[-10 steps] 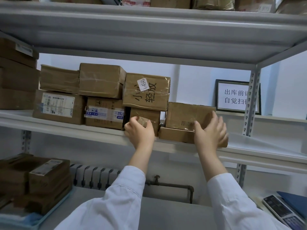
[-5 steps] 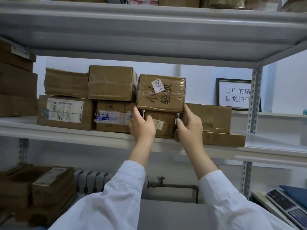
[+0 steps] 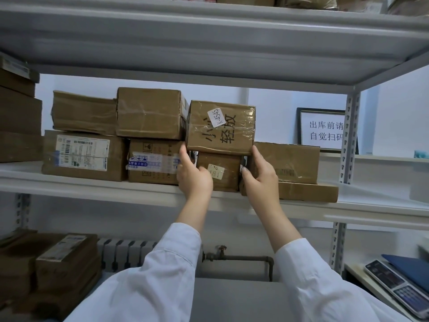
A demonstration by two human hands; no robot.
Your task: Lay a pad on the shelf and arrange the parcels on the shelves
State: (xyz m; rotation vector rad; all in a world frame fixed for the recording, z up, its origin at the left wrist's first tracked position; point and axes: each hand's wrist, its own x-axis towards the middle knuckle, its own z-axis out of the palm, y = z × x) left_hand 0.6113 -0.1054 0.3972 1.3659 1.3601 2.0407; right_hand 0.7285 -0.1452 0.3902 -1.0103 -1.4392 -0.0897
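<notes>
A small brown parcel [image 3: 219, 170] with a pale sticker stands on the white middle shelf [image 3: 92, 187]. My left hand [image 3: 193, 176] grips its left side and my right hand [image 3: 260, 176] grips its right side. On top of it rests a taped parcel [image 3: 220, 127] with handwritten characters and a white tag. To the right lie two parcels, a box [image 3: 294, 161] on a flat one [image 3: 308, 192]. More parcels [image 3: 148, 112] are stacked to the left.
The upper shelf [image 3: 209, 43] hangs close overhead with goods on it. A framed notice [image 3: 325, 130] stands behind the right upright [image 3: 348, 140]. Below left sit stacked boxes [image 3: 65, 259]; a scale [image 3: 399, 284] lies at lower right, a radiator and pipe behind.
My right hand left the right-hand parcels and came to the small parcel's right side. My left hand slid up along its left side. The view drew closer.
</notes>
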